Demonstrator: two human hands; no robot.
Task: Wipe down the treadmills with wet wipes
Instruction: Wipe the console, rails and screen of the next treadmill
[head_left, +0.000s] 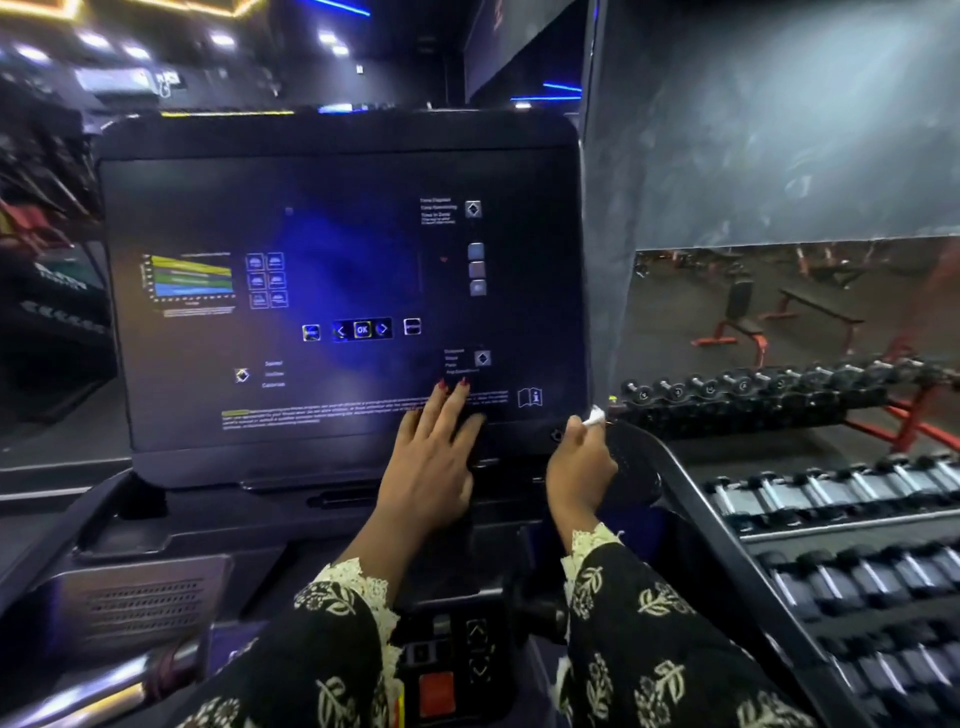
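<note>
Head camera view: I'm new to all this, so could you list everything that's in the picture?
console: one, black with a lit screen, centre
wipe: one, white, pinched in the right hand at the console's lower right corner
dumbbells: many, black and silver, on racks at right
benches: at least two, red frames, far right background
button: one, red, bottom centre
grille: one, grey, lower left
handlebar: one, silver, bottom left
sleeves: two, black with cream flowers, bottom
left hand: fingers straight, touching the screen's lower part
right hand: pinches the wipe
</note>
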